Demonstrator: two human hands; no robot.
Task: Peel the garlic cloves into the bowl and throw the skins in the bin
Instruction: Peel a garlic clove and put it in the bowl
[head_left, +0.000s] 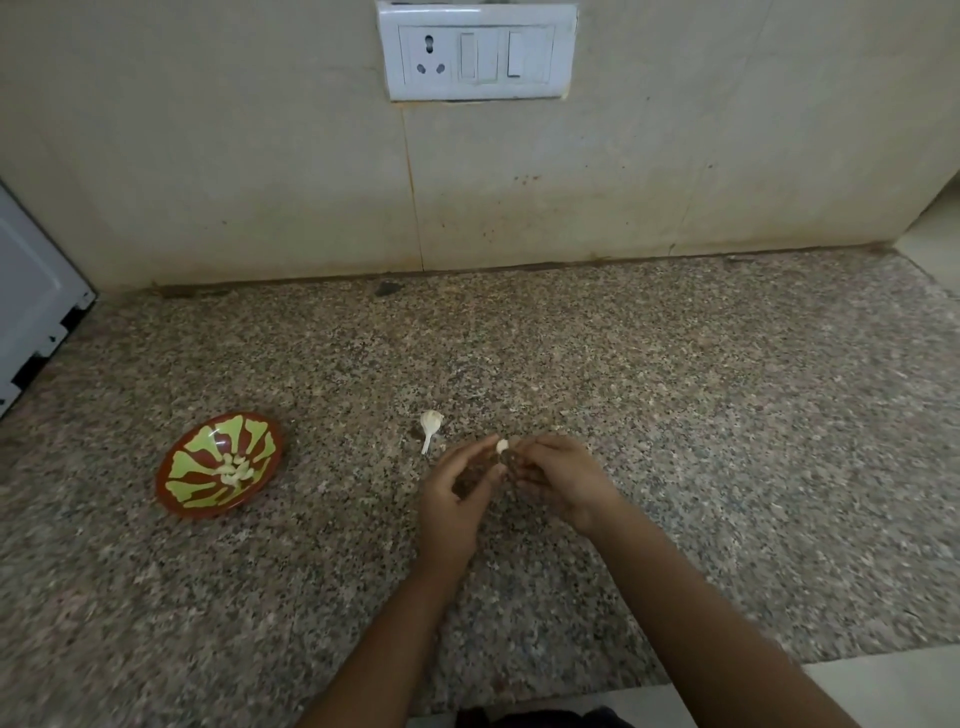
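- Head view: the left hand (454, 499) and right hand (561, 483) meet just above the worktop (675, 415), a little toward its front edge and near its middle.
- Between them is a pale garlic clove (502, 446). The left fingers (475, 451) and right fingers (540, 444) are both curled in and pinch it from either side. It is too small to tell how much skin remains on it.
- The bowl (176, 488), red-brown with a green pattern, stands on the worktop well to the left of the hands. It holds a small heap of peeled cloves (234, 470), so part of the peeling looks done.
- A white garlic remnant (431, 423) with a thin stalk lies on the worktop just beyond the left hand, apart from both hands. Whether it is an unpeeled clove or only husk cannot be told.
- No bin shows anywhere, and no heap of loose skins is plain on the speckled stone.
- Judged from this, the task is mid-way: the clove in hand still has to be finished and dropped into the bowl, the remnant dealt with, and the skins carried to the bin.
- Against the back wall is a switch plate (475, 52); a white appliance (31, 296) stands at the far left edge.
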